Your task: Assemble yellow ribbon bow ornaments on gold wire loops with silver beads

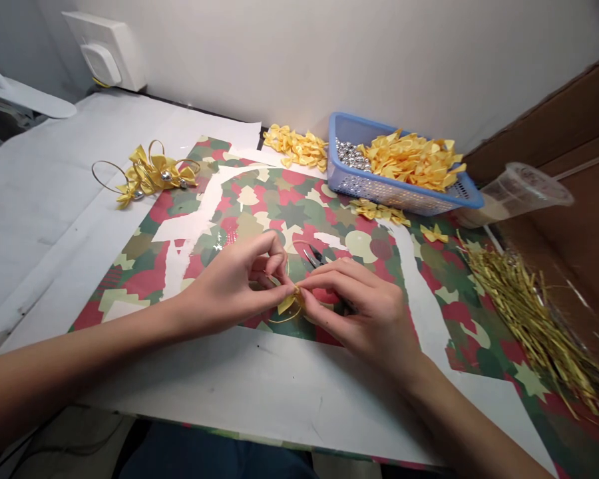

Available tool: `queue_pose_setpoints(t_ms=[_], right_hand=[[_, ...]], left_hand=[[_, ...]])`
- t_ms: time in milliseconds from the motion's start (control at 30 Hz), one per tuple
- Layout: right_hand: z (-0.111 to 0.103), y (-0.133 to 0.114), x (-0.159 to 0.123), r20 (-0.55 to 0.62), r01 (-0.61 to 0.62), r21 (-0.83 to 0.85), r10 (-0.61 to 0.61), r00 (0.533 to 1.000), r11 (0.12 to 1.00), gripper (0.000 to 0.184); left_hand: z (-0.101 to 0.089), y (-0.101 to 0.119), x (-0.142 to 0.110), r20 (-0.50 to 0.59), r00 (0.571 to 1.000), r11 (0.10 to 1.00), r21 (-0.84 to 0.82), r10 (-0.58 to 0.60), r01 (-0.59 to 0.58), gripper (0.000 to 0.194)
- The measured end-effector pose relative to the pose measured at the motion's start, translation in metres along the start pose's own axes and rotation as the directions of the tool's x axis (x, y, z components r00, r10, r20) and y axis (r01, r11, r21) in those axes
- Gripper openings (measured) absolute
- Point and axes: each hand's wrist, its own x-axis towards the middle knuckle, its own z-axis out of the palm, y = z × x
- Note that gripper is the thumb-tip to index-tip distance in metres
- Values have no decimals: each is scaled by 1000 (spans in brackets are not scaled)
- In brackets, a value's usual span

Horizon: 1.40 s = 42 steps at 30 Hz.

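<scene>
Over the patterned paper, the left hand and right hand had fingers clamped on a yellow bow, pinching from both sides to hold its folds.

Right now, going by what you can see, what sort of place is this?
Probably a small craft workbench for making decorations by hand. A blue plastic basket holds yellow ribbon bows and silver beads, gold tinsel strands lie in a heap, and a finished bow-and-wire ornament sits nearby.

two hands, one blue basket
</scene>
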Motion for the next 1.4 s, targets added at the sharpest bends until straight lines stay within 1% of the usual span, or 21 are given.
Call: queue_pose_setpoints(t_ms=[233,500,700,867,933,1033,1167,1267,1400], right_hand=[[2,-2,1,-72,35,-49,-38,997,998,12],[4,-4,0,-92,11,-58,-16,996,998,12],[2,-5,1,-85,-6,-55,1,996,998,13],[-3,1,1,-124,-46,-42,40,991,998,12],[-5,4,1,-98,-16,-30,13,995,999,14],[-8,6,1,-23,75,-29,-76,997,997,18],[-8,6,2,10,168,-39,-168,986,985,20],[-7,5,2,19,190,-31,-190,982,981,18],[-6,6,3,7,209,-27,-209,978,977,12]], left_hand=[[0,5,1,12,999,999,7,34,-34,34],[0,4,1,15,999,999,35,39,-39,34],[-1,4,2,7,999,998,44,51,-51,34],[-1,4,2,-21,999,997,66,44,-43,36],[-1,4,1,-20,999,997,63,43,-41,36],[-2,4,0,7,999,999,35,38,-38,35],[-2,4,0,29,999,1000,20,18,-18,36],[-2,4,0,40,999,1000,-5,6,-6,36],[0,2,1,69,997,998,-39,-44,46,36]])
